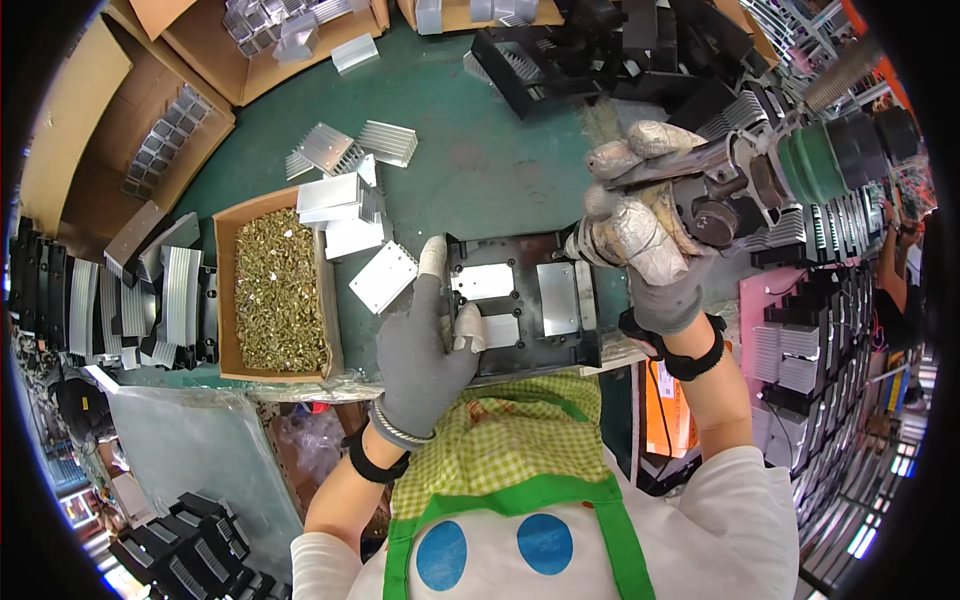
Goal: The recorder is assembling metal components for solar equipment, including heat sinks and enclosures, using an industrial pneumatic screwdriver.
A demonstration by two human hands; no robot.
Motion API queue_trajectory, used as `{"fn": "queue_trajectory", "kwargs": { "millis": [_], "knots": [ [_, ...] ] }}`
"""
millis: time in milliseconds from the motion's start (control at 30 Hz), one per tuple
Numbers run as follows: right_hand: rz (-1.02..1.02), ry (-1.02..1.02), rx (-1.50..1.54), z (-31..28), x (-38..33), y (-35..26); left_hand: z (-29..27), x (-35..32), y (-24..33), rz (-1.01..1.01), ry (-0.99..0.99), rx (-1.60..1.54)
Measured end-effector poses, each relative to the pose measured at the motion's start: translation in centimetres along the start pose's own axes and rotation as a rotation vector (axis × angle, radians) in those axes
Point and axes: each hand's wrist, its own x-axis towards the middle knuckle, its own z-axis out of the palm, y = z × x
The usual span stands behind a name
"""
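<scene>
My left hand (420, 345), in a grey glove with taped fingertips, grips the left edge of a black metal frame (520, 355). Its thumb lies on the inside and its index finger stretches along the side wall. Three silver metal blocks sit in the frame, one of them a bright plate (484, 281) at its upper left. My right hand (655, 240), also gloved and taped, is wrapped around a power screwdriver (735, 190). The tool's front end is at the frame's upper right corner; whether its tip touches a screw is hidden.
Left of the frame stands a cardboard box (333, 310) full of small brass-coloured screws. Loose finned heat sinks (388, 143) lie behind it. Black frames (530, 70) are piled at the back right, and assembled units (800, 345) are stacked on the right. Cardboard boxes (215, 75) stand at the back left.
</scene>
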Motion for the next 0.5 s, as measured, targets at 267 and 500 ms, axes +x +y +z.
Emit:
{"fn": "queue_trajectory", "kwargs": {
  "millis": [267,500],
  "knots": [
    [-0.055,-0.067,-0.143,0.9,0.0,0.5,0.3,0.0,-0.1,-0.011,-0.011,-0.133],
    [0.118,-0.001,0.139,-0.6,0.5,0.5,0.8,0.0,0.0,-0.067,0.005,-0.144]
  ]
}}
